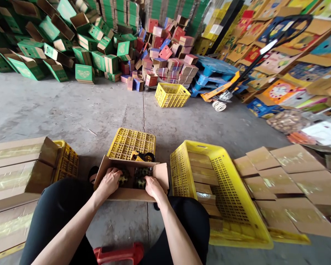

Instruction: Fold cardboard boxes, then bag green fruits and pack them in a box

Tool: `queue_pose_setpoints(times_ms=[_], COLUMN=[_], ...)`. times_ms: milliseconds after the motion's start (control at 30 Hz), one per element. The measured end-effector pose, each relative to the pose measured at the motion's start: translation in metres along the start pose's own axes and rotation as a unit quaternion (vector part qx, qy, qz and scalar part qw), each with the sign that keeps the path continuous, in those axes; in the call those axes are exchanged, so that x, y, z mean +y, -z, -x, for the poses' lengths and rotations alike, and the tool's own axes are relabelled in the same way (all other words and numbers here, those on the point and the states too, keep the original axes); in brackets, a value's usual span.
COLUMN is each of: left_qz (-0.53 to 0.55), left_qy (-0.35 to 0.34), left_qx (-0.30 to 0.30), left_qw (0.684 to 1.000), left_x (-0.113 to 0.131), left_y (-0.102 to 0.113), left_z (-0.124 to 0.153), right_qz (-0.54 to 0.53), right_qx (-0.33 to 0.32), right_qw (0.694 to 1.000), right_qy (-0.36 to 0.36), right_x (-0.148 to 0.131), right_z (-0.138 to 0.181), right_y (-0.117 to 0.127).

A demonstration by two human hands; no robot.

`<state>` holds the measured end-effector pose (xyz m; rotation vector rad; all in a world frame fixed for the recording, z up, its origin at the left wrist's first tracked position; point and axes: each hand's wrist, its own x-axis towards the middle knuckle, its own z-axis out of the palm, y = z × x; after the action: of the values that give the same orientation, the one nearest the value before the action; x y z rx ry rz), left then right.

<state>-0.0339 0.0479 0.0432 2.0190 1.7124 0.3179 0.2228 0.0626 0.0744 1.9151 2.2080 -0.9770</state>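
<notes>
An open cardboard box (127,194) sits between my knees, its side flaps standing out. Inside it lie dark, shiny packs with pale mottling; their exact kind is unclear. My left hand (110,181) reaches in from the left, fingers curled on a mottled pack (123,179). At the right end, my right hand (153,187) has its fingers bent down against another mottled pack (140,182). The fingertips of both hands are partly hidden. Just behind the box, a yellow tape dispenser (138,156) with a black part rests on an upturned yellow crate (132,139).
To my right stands a yellow crate (228,191) holding several cardboard boxes, beside stacked cartons (287,176). Taped cartons (13,165) are at left. Farther off are another yellow crate (172,96), a pallet jack (223,88), blue pallets (213,70) and heaped green boxes (84,73).
</notes>
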Motion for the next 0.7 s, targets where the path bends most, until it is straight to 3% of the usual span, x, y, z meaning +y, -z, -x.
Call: queue_pose_setpoints(times_ms=[200, 400, 700], left_qz=[0.005, 0.171, 0.259], left_qy=[-0.070, -0.148, -0.134], left_qx=[0.032, 0.061, 0.066], left_qw=[0.997, 0.972, 0.954], left_x=[0.009, 0.022, 0.022], left_y=[-0.002, -0.010, -0.020], left_z=[0.000, -0.013, -0.019], right_qz=[0.040, 0.061, 0.086], right_qx=[-0.038, -0.041, -0.023], right_qw=[0.998, 0.996, 0.994], right_qy=[-0.021, -0.046, -0.063], right_x=[-0.011, -0.021, -0.027], right_z=[0.002, -0.004, -0.005], right_y=[0.002, 0.006, 0.003])
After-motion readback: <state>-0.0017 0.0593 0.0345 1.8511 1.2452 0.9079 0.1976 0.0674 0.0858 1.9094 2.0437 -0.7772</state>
